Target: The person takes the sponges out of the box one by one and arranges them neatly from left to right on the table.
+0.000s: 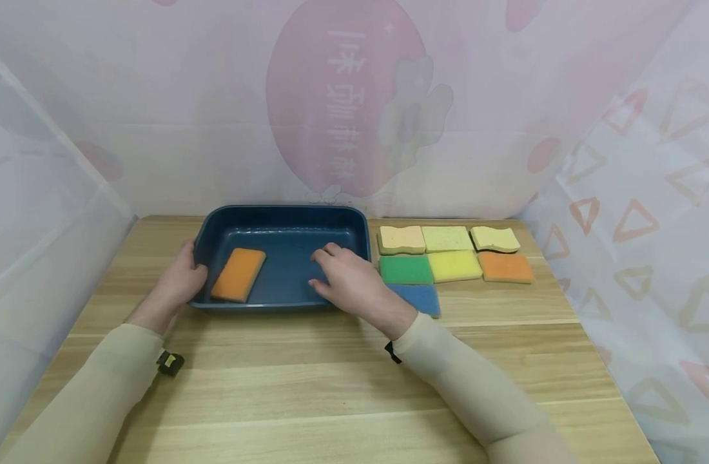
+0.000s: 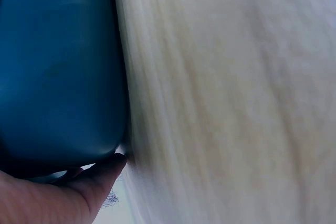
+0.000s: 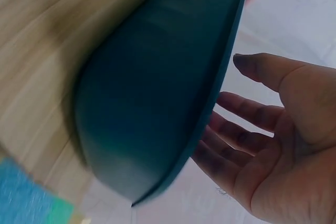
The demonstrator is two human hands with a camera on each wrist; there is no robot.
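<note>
A dark blue rectangular tray (image 1: pixel 279 307) stands at the back of the table, with an orange sponge (image 1: pixel 238 274) lying tilted inside its left part. My left hand (image 1: pixel 180 274) grips the tray's left side, thumb at the rim and fingers along the outer wall. In the left wrist view, fingers (image 2: pixel 100 182) of that hand reach round the tray's corner (image 2: pixel 63 93). Over the tray's right half hovers my right hand (image 1: pixel 354 280), its fingers loosely bent and holding nothing. The right wrist view shows the same hand (image 3: pixel 283 145) with thumb and fingers apart, above the tray's rim.
Right of the tray, several sponges lie in rows: peach (image 1: pixel 402 238), pale yellow (image 1: pixel 447 238) and cream (image 1: pixel 496 239) at the back. Green (image 1: pixel 405 269), yellow (image 1: pixel 456 265) and orange (image 1: pixel 506 267) ones lie before them. A blue sponge (image 1: pixel 417 298) is nearest, partly behind my right wrist.
</note>
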